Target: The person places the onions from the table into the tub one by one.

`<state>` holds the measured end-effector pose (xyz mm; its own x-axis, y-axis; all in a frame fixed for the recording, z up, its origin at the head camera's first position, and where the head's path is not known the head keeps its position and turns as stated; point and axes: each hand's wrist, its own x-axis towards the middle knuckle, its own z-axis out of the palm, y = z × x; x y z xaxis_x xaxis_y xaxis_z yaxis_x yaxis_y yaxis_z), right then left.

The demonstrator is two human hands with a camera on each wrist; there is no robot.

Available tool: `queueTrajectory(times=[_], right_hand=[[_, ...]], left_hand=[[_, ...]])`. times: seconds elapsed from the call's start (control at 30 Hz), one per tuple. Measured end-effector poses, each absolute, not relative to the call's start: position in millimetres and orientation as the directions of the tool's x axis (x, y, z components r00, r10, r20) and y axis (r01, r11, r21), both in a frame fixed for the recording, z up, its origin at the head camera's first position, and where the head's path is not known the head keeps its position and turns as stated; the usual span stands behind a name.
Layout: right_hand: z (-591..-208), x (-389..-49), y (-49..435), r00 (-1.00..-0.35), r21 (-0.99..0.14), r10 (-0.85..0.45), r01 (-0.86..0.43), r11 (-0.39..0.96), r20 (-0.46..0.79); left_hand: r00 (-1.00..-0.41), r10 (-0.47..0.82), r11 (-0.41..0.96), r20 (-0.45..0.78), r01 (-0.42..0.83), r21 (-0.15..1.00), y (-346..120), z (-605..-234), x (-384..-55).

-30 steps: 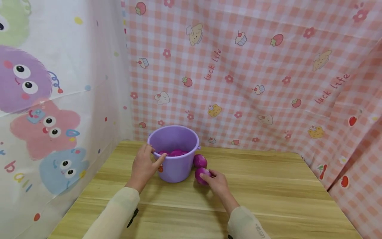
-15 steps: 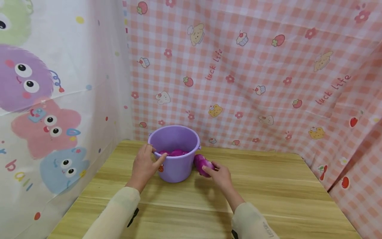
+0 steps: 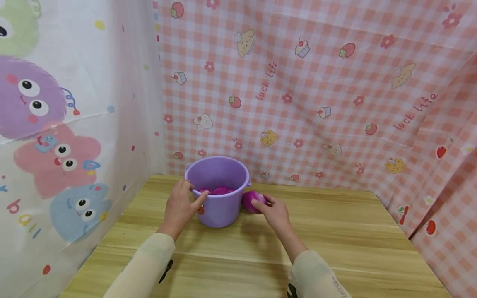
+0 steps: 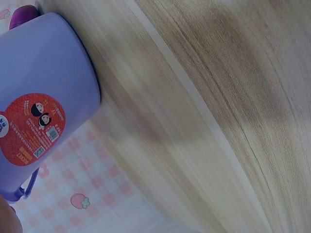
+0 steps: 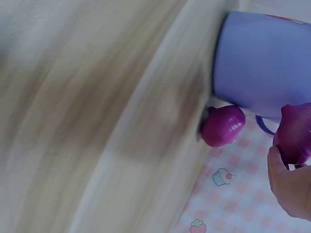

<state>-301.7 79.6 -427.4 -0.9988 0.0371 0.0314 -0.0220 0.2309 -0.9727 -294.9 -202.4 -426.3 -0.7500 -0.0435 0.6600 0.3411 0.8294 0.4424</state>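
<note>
A purple bucket stands on the wooden table, with several red onions visible inside. My left hand grips its rim at the left front, thumb along the near edge. Just right of the bucket, my right hand pinches a red onion by thumb and fingers, raised off the table. Another red onion lies on the table against the bucket's base in the right wrist view; in the head view the held one hides it. Only a bit of the left hand shows in the left wrist view.
The wooden table extends to the right and in front. Behind it hangs a pink checked cloth, and a white cartoon-print cloth is on the left. A red round sticker marks the bucket's side.
My right hand has lifted the red onion from the table and carried it up and slightly away from me, over the other onion. The left hand has stayed on the bucket's rim.
</note>
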Motion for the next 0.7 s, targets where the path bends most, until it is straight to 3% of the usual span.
queueTrajectory(times=[0.7], right_hand=[[-395.1, -301.3, 81.8, -0.995, -0.977, 0.039, -0.084, 0.196, 0.093]], left_hand=[[-0.740, -0.038, 0.838, 0.671, 0.342, 0.425, -202.5, -427.3, -296.2]])
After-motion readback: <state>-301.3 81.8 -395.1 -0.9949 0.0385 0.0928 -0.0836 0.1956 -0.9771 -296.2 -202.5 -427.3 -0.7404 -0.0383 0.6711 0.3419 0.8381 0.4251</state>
